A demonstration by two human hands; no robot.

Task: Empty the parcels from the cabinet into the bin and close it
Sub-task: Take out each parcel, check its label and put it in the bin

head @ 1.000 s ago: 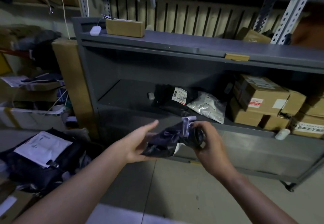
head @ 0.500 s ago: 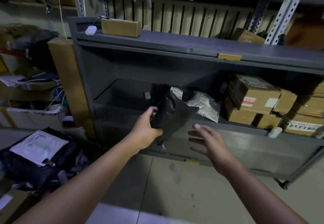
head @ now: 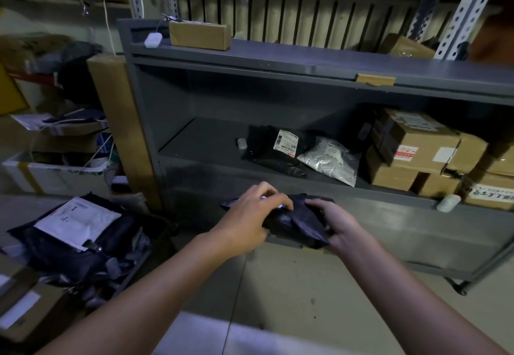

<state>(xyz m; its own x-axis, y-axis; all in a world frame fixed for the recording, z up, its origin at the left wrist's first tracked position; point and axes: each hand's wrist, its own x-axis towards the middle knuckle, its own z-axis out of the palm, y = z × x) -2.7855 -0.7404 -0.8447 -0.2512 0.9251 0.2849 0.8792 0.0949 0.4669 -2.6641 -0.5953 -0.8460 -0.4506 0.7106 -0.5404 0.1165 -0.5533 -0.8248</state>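
**Swing the dark bag left and drop it in the bin**

The bin (head: 139, 271) sits low on your left. It holds dark bags and one with a white sheet (head: 75, 221) whose print is too small to read. Your left hand (head: 250, 215) curls over the dark bag (head: 294, 222) and your right hand (head: 333, 222) grips its right end, so each grip holds it, just in front of the cabinet (head: 144, 121). Carry it left as one bundle and let go low over the bin. On the shelf (head: 200, 143) wait a black bag (head: 264, 154) with a barcode label (head: 286, 143), a silver pouch (head: 331, 160) and boxes (head: 411, 146) with red print, none of it legible.
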